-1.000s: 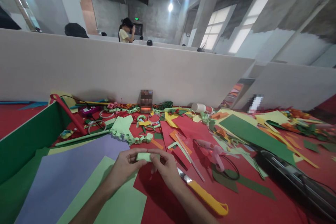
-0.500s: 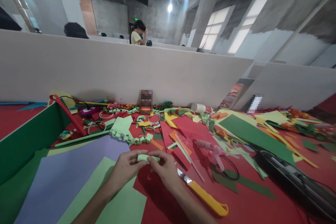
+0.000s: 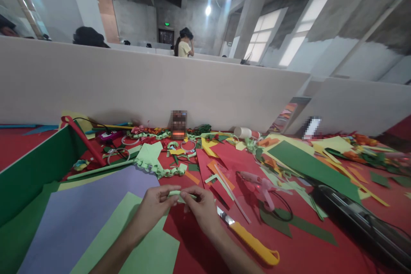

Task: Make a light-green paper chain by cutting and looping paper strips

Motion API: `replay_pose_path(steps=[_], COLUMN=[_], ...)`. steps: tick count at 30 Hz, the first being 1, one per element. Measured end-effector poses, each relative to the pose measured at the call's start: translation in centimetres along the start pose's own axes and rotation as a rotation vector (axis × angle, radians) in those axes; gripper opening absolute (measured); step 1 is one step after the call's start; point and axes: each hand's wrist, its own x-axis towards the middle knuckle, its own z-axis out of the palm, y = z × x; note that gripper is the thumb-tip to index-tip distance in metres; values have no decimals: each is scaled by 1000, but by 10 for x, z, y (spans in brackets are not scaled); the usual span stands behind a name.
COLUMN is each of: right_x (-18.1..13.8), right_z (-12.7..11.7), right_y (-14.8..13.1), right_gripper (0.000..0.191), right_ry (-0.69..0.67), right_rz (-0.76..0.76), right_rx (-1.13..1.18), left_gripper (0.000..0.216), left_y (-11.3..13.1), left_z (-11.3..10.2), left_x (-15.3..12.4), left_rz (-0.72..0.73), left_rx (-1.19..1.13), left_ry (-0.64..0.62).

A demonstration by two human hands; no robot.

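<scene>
Your left hand (image 3: 157,203) and right hand (image 3: 201,203) meet just below the middle of the frame. They hold a small light green paper strip (image 3: 175,193) up between them. Each grip is pinched tight on it, thumb against fingers, one at each end. The strip looks a bit curved, but your fingers hide most of it.

If you squeeze or twist too hard, the thin paper could crease or rip. If one pinch gets loose, it could spring open.

The yellow box cutter (image 3: 253,242) is a bigger worry. Its bare blade (image 3: 222,215) points up and left, just beside your right hand, so a careless slide to the right could cut you. Farther right lies a pink glue gun (image 3: 265,190) with a red light on it. It may be hot, and its looped cord (image 3: 290,207) could catch your arm.

Above your hands, a curly light green paper chain (image 3: 170,172) lies near, so a push that way could squash it. At lower left, a big light green sheet (image 3: 154,244) could slip under your arm. Your best room is over the red worktop (image 3: 189,248) at bottom centre, between your arms. Its front edge is out of view.
</scene>
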Motion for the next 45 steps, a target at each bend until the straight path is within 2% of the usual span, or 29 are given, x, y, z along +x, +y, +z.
replay_pose_path(steps=[5,9,19,24,29,45], right_x=[-2,-4,-4,-1,3,5], right_z=[1,3,4,-1,-6,-4], right_y=[-2,-2,1,6,9,9], right_gripper=[38,37,38,45,50,44], right_ry=[0,-4,-33,-53,-79,-105], right_rz=[21,23,12,-15,26,15], right_rx=[-10,3,5,28,63,174], left_gripper=[51,51,51,51,50,52], left_y=[-7,-12,-10,-10,-10,-11], left_z=[-3,-7,-12,-14,-16,-15], left_x=[4,7,6,8,10,11], left_rz=[8,-43,-74,-58,-54,-47], left_rx=[-80,-90,-80,-97,-169,-244], left_ry=[10,40,6,29,63,113])
